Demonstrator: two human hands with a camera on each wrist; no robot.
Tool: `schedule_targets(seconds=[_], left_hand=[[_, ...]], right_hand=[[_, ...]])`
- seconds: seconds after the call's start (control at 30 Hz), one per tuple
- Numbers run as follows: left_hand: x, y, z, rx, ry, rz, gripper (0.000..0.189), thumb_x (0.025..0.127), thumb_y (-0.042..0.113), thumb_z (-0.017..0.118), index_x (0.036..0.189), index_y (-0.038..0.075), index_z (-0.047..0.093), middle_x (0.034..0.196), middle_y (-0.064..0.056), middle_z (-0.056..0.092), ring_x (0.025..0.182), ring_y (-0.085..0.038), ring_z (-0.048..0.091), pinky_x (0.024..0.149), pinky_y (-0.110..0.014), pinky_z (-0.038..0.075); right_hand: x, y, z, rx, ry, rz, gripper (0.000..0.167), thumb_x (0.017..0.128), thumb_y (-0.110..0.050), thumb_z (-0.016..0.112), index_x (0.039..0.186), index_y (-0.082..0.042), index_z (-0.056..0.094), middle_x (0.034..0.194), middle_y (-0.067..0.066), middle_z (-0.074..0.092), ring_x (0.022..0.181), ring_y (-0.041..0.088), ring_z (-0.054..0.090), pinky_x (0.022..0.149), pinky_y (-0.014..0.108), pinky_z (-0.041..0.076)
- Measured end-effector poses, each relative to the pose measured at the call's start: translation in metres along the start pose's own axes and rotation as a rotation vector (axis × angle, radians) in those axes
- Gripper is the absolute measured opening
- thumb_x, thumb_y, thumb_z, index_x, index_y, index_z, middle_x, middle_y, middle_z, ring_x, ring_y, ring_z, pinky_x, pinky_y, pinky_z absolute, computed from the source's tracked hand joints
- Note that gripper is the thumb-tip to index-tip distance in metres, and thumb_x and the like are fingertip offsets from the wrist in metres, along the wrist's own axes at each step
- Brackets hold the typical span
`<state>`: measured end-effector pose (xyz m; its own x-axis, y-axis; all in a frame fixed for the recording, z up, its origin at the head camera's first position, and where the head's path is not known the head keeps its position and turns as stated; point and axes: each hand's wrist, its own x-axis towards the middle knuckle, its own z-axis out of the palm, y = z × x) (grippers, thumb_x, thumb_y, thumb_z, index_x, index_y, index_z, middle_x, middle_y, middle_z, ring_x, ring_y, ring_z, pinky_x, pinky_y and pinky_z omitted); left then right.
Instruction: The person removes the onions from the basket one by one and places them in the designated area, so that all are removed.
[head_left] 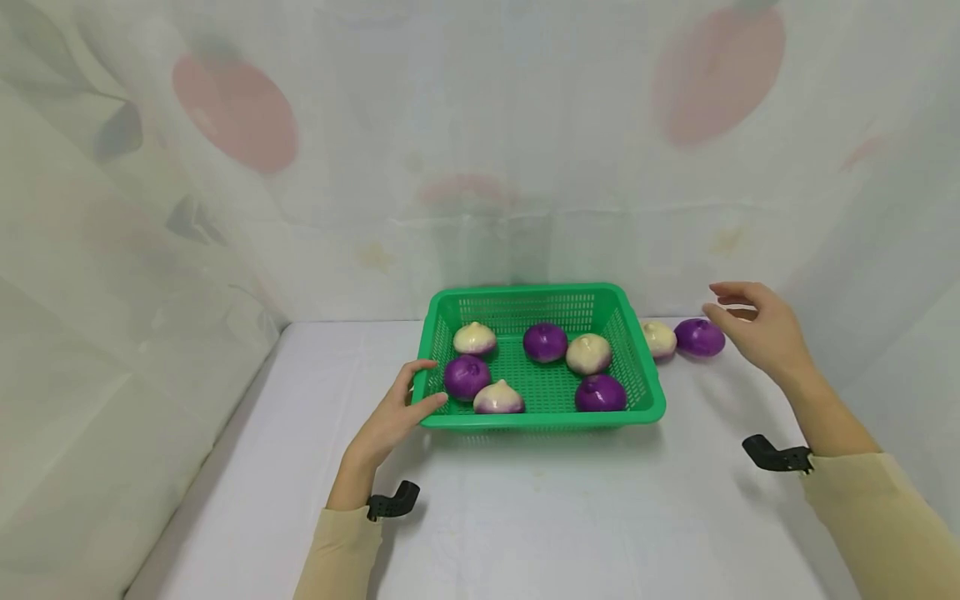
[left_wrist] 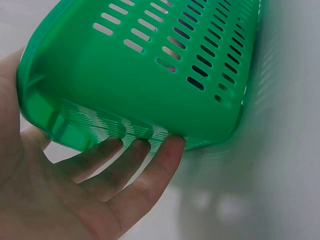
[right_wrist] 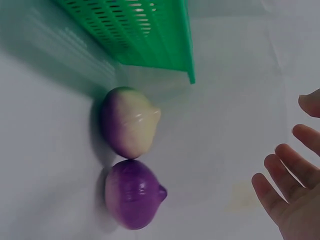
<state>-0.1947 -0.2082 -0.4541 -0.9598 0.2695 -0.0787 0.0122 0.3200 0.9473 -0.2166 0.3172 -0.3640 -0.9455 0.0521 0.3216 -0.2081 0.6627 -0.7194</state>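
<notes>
At the left end of a green plastic basket [head_left: 543, 419], my left hand [head_left: 387, 421] grips the rim. The left wrist view shows that hand's fingers [left_wrist: 167, 155] against the basket's slotted outer wall. Inside lie several glossy onion-shaped vegetables, including a purple onion [head_left: 467, 378] and a cream one with a purple base [head_left: 589, 354]. Outside the right end, another cream-and-purple onion [right_wrist: 129, 122] touches a purple onion [right_wrist: 134, 194] on the table. My right hand [head_left: 765, 329] hovers just right of that purple onion, holding nothing, its fingers apart and slightly bent.
A white cloth covers the table [head_left: 525, 517]. Directly behind the basket hangs a pale curtain [head_left: 525, 150] with fruit prints, and more sheeting stands at the left and right. Black wrist-camera mounts [head_left: 395, 502] stick out from both sleeves.
</notes>
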Motion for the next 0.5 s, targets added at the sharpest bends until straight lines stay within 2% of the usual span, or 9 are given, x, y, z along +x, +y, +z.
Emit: schedule_targets(seconds=[0.27, 0.37, 0.5], left_hand=[[0.001, -0.001, -0.001, -0.006, 0.0, -0.004, 0.068, 0.096, 0.044, 0.069, 0.152, 0.025, 0.034, 0.157, -0.012, 0.029, 0.133, -0.036, 0.044, 0.104, -0.057, 0.037], [0.0, -0.001, -0.001, -0.004, -0.002, -0.003, 0.068, 0.096, 0.045, 0.069, 0.151, 0.025, 0.034, 0.158, -0.01, 0.027, 0.134, -0.036, 0.043, 0.105, -0.057, 0.037], [-0.001, 0.0, 0.0, -0.007, 0.004, -0.006, 0.068, 0.095, 0.046, 0.07, 0.151, 0.027, 0.035, 0.159, -0.008, 0.026, 0.136, -0.035, 0.042, 0.106, -0.058, 0.036]], right_hand=[[-0.002, -0.028, 0.0, 0.014, -0.047, -0.041, 0.045, 0.099, -0.031, 0.067, 0.136, -0.004, 0.06, 0.133, 0.012, 0.055, 0.107, 0.006, 0.054, 0.082, 0.004, 0.04], [-0.002, -0.036, 0.002, 0.018, -0.059, -0.061, 0.044, 0.099, -0.029, 0.067, 0.135, -0.005, 0.061, 0.132, 0.01, 0.056, 0.109, 0.006, 0.054, 0.086, 0.005, 0.039], [-0.003, -0.045, 0.005, 0.01, -0.082, -0.082, 0.042, 0.099, -0.028, 0.068, 0.134, -0.007, 0.061, 0.132, 0.008, 0.057, 0.108, -0.002, 0.051, 0.088, 0.006, 0.037]])
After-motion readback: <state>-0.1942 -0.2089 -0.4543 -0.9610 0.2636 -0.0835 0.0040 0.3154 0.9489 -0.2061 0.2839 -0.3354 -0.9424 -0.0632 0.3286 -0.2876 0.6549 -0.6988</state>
